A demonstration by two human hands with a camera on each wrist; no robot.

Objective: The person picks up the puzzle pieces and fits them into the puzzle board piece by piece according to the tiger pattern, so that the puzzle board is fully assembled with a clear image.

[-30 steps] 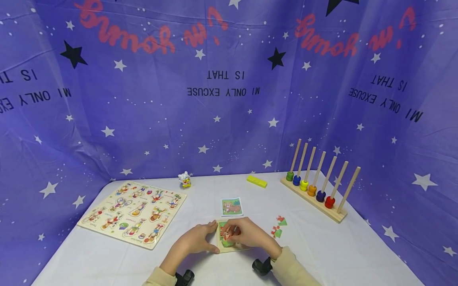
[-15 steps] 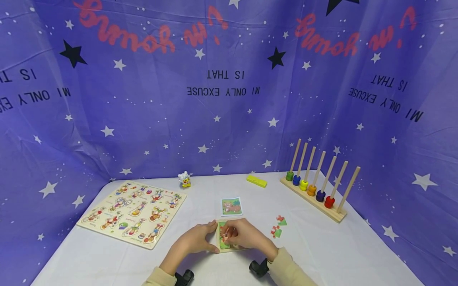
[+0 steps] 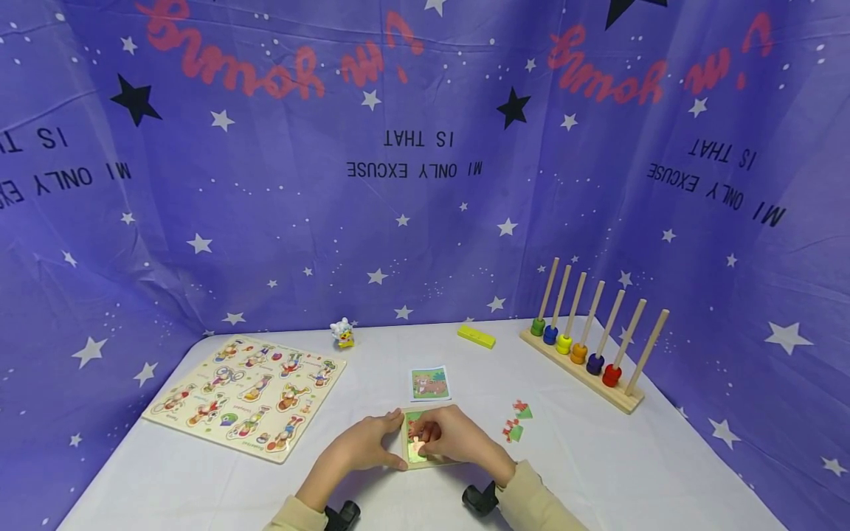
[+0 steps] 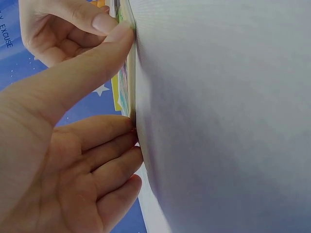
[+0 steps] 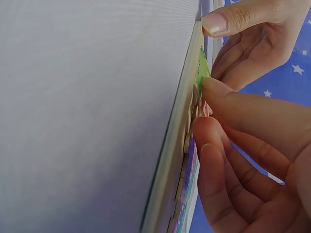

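Note:
A small wooden puzzle tray (image 3: pixel 437 465) lies on the table with picture pieces in its left part. Along its left edge, my left hand (image 3: pixel 364 444) rests with fairly straight fingers (image 4: pixel 114 167), thumb at the near corner and fingertips at the far one. Over the tray, my right hand (image 3: pixel 458 436) pinches a green and reddish puzzle piece (image 5: pixel 201 68) low against the tray's surface, near its left side. The right hand covers the tray's right part in the head view. Two groups of loose red and green pieces (image 3: pixel 523 410) lie to the right.
A picture card (image 3: pixel 430 384) lies just beyond the tray. At the left is a large wooden picture board (image 3: pixel 244 397); at the right, a pegged bead rack (image 3: pixel 584 369). A small white and yellow figurine (image 3: pixel 343 332) and a yellow block (image 3: pixel 477 337) are at the back.
The right hand has shifted slightly left, and the piece at its fingertips has turned and lowered into the tray's near-left area. The left hand has stayed at the tray's edge.

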